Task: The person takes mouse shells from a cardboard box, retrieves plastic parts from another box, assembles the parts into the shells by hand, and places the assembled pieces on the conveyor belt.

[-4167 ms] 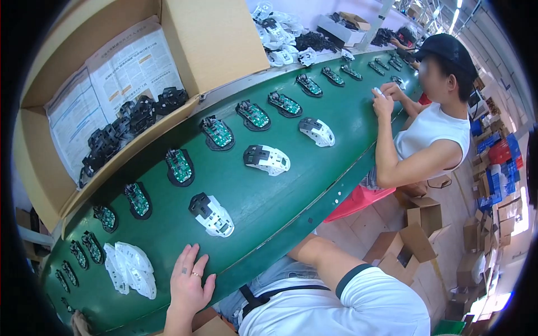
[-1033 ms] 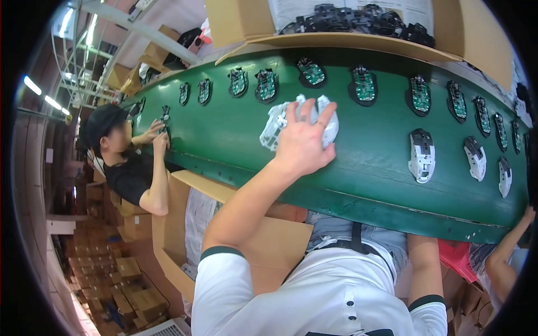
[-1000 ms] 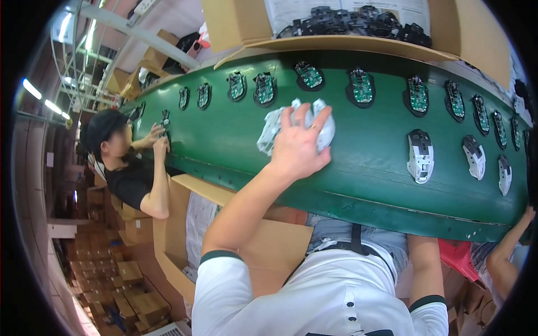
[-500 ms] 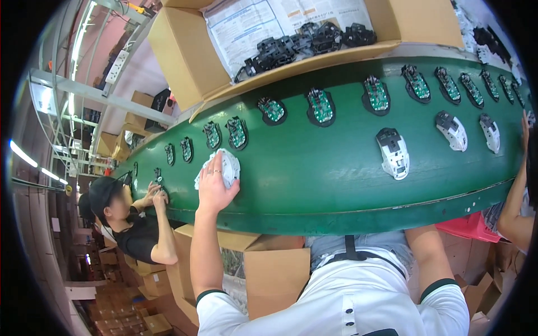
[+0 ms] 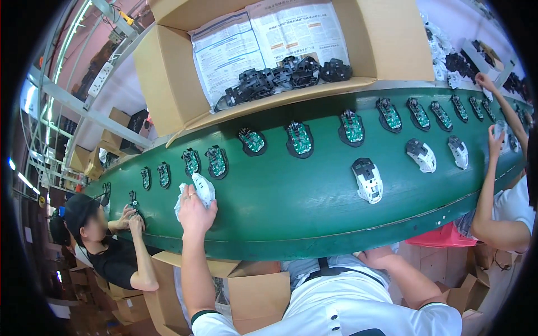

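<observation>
My left hand [image 5: 197, 216] is closed around a couple of white plastic mouse shells [image 5: 204, 190], just above the green belt. Beyond it lies a computer mouse base with a bare green circuit board [image 5: 217, 162]. My right hand [image 5: 376, 257] rests at my lap by the belt's near edge, its fingers mostly hidden. On the belt to the right sits a white mouse with a dark front [image 5: 367, 180]. Two similar white mice, one [image 5: 421, 155] and another [image 5: 458, 152], lie farther right.
Several mouse bases with circuit boards [image 5: 300, 139] line the green belt [image 5: 269, 207]. Behind stands a cardboard box [image 5: 162, 84] with newspaper and black plastic parts [image 5: 280, 75]. Co-workers sit left [image 5: 115, 255] and right [image 5: 504, 218]. An open carton [image 5: 259, 299] stands below the belt.
The view has shifted, so the belt sits lower in it. My left hand still holds the white shells, now turned differently. My right hand has come into view. The right co-worker's hands now reach over the belt.
</observation>
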Tool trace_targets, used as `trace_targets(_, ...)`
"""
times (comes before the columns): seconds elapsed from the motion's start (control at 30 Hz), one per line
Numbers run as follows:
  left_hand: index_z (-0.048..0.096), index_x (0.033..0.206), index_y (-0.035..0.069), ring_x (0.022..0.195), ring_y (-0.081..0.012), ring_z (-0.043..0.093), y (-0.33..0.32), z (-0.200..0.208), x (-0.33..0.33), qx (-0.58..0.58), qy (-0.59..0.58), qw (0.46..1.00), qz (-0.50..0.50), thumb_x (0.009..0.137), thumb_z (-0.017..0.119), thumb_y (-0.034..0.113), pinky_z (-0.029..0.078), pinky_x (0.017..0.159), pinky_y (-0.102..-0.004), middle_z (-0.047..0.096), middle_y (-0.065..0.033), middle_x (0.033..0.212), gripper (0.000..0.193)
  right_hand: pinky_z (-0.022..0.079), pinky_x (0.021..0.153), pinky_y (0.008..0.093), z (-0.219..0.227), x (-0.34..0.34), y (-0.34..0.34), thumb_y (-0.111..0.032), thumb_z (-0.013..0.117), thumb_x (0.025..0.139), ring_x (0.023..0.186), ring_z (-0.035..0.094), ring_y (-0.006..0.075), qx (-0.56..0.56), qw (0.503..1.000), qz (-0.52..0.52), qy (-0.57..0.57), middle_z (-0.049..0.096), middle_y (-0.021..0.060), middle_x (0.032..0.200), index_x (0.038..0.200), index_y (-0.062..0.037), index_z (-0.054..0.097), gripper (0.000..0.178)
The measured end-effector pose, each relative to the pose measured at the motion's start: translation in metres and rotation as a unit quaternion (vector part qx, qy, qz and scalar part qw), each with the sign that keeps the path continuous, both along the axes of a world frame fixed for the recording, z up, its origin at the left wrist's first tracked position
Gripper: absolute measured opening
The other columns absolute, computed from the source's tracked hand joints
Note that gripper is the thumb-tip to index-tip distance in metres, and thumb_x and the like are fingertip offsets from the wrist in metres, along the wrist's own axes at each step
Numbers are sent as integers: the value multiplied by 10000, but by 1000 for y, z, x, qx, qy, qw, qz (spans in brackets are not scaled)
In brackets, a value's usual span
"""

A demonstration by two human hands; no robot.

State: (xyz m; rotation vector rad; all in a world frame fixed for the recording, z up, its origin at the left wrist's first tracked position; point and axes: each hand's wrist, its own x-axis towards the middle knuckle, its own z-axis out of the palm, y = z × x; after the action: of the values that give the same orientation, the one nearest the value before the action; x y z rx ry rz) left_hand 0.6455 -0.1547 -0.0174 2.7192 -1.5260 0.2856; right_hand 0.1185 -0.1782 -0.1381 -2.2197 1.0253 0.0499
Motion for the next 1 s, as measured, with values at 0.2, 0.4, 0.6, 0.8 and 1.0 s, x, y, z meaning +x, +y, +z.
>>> trace_targets(0.2,738,1218,2,1344,-417,578,-17,-14,-2,-30,-48,998,-33,828,791,303,463,1127,-503,590,-283,1461,495,488,1043,554,36,-14,4,-243,555,984,1185,633,472,12,998,63,18,635,297,1315,1367,-15,605,449)
trace_targets(0.4,785,926,23,1150,-415,671,-41,-15,-8,-215,-49,964,-147,887,721,166,497,1041,-508,721,-246,1248,162,539,960,553,112,-22,-13,-306,534,1015,1157,665,460,112,975,190,38,656,272,1325,1442,-23,554,512)
trace_targets(0.6,666,1250,8,1081,-439,707,-69,-25,-34,-60,46,992,-99,869,771,328,533,995,-498,591,-330,1443,508,617,871,430,185,29,-108,-174,733,952,985,761,320,15,944,175,-279,775,136,1119,1204,-49,729,281)
trace_targets(0.8,582,1418,31,1059,-490,708,-52,-21,-14,-39,79,994,-71,854,809,361,581,928,-503,465,-331,1573,691,532,1019,464,228,201,-308,-93,608,962,1190,664,392,-335,918,-4,-211,710,194,1266,1241,-50,698,296)
trace_targets(1.0,731,1169,55,920,-420,735,-75,-38,-21,-207,117,965,-109,852,705,120,595,780,-522,741,-205,1190,324,573,941,508,149,196,-490,-166,565,1013,1143,707,400,-318,929,16,191,737,231,1205,1221,-81,728,278)
